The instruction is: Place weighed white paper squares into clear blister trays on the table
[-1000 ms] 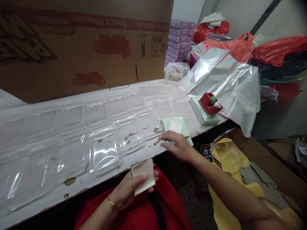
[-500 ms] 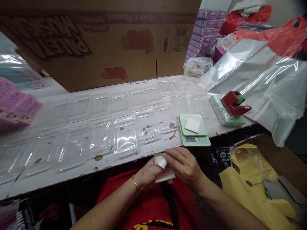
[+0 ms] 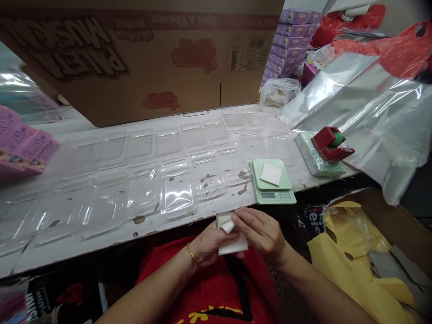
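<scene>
Closed around a small stack of white sheets [image 3: 236, 245], the left hand [image 3: 206, 243] has a full grip on it, thumb on top and fingers below, just in front of the near edge of the surface [image 3: 101, 248] and above the red-clothed lap. A thin gold bracelet [image 3: 193, 256] sits on that wrist. The right hand [image 3: 262, 231] meets the stack from the other side, its fingertips [image 3: 238, 217] on the curled-up corner of the top sheet; the thumb is hidden, so I cannot tell whether that grip is pinched shut.

Just beyond the hands, a pale green scale [image 3: 274, 195] stands on the surface with one white square [image 3: 271, 173] lying on its pan. Rows of clear trays [image 3: 177, 195] cover most of the surface to the left of the scale. To its right, a red tape dispenser [image 3: 331, 144] rests on a green slab. Clear bags [image 3: 374, 112] drape over the right end. A big cardboard box [image 3: 151, 72] stands along the far edge, with purple boxes [image 3: 286, 42] stacked beside it. Pink boxes [image 3: 20, 148] lie at far left, and yellow bags [image 3: 354, 245] fill a carton at lower right.
</scene>
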### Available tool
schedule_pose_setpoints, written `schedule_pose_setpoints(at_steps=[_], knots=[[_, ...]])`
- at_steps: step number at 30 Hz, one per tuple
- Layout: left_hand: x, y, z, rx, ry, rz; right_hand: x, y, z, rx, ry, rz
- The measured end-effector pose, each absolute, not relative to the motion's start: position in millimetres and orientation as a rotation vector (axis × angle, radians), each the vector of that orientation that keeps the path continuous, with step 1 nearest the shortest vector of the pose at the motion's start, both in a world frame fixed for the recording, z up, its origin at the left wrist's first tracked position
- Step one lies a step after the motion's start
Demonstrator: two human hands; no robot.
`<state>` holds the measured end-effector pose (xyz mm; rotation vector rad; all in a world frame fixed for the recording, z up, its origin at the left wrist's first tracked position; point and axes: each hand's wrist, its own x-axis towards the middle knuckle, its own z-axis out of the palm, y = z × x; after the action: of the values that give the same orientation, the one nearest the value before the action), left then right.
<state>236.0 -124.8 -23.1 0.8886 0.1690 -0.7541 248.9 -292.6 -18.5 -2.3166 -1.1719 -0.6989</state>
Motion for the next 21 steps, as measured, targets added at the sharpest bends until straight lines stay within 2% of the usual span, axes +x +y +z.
schedule_pose_setpoints(at_steps=[16, 21], knots=[[235.6, -120.9, -27.6, 0.829, 0.198, -0.792, 249.0, -291.7, -24.3, -2.282, -1.140, -0.712], [235.8, -122.5, -26.1, 0.865, 0.188, -0.760, 252.2, -287.1, -25.8, -2.234, -0.966, -0.619]])
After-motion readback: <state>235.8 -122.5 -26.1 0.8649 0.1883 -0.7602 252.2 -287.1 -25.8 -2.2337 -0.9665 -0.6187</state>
